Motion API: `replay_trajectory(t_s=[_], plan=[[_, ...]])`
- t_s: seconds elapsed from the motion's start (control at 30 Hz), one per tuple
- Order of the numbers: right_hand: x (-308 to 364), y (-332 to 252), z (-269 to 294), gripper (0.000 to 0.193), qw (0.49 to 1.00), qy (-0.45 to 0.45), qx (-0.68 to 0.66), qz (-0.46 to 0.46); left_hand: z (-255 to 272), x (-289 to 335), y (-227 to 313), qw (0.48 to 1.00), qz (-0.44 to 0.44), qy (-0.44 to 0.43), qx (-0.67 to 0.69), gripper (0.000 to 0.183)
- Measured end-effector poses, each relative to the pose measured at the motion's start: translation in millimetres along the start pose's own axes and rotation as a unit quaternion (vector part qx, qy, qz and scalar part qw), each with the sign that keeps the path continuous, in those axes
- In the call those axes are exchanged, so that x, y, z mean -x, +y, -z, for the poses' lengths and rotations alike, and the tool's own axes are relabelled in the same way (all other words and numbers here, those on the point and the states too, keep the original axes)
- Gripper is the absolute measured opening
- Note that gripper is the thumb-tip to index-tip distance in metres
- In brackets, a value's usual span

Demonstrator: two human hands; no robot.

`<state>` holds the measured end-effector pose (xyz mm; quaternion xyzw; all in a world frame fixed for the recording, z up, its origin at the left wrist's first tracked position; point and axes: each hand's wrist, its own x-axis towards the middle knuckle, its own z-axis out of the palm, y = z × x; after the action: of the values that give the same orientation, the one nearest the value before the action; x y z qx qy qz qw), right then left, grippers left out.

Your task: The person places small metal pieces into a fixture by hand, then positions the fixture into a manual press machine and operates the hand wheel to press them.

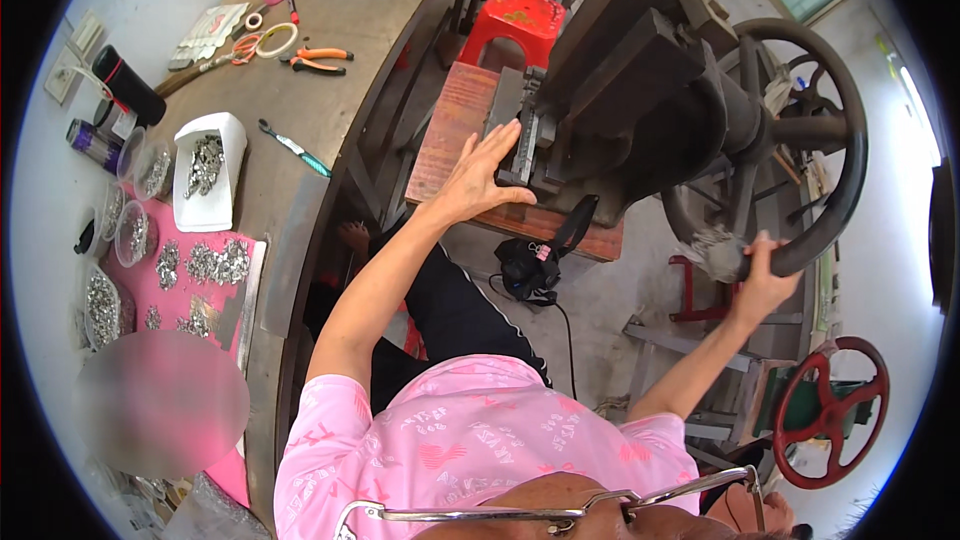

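A heavy dark hand press (640, 90) stands before me on a reddish wooden board (452, 130). Beside its base, my left hand (482, 172) has its fingers stretched out, with the fingertips at a narrow metal fixture (527, 135). Whether they touch it I cannot tell, and nothing shows in that hand. On the right, my right hand (768, 285) is closed round the lower rim of the press's large black handwheel (852, 140). Grey, frayed cloth (718, 252) is wrapped on the rim next to that hand.
Left, a workbench (375, 0) bears orange-handled pliers (318, 60), a toothbrush (295, 148) and a white tray (237, 140) of small metal pieces. A red stool (515, 15) stands beyond the board. A black strapped object (528, 265) sits below it; a red handwheel (830, 410) stands lower right.
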<state>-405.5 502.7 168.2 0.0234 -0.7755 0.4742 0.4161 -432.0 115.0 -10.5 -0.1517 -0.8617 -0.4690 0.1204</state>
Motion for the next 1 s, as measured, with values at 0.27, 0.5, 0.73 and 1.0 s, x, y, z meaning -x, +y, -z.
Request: replay_trajectory(t_s=[0.27,0.5,0.73,1.0], plan=[[-172.6,-69.2,16.3,0.025,0.962,-0.266,0.047,-0.046,-4.0,-31.7,4.0,0.998,0.007,-0.014,-0.058,0.116],[-141.4,-68.7,10.2,0.025,0.978,-0.205,-0.025,-0.003,-4.5,-43.2,-0.8,0.998,0.012,-0.013,-0.061,0.116],[-35.3,-29.3,0.2,0.03,0.999,-0.015,0.04,0.019,-6.3,-42.8,-6.5,0.997,0.014,-0.015,-0.068,0.116],[-178.6,-99.4,-12.7,0.04,0.967,-0.237,0.092,-0.023,-6.8,-40.4,-4.4,0.998,0.011,-0.015,-0.061,0.116]])
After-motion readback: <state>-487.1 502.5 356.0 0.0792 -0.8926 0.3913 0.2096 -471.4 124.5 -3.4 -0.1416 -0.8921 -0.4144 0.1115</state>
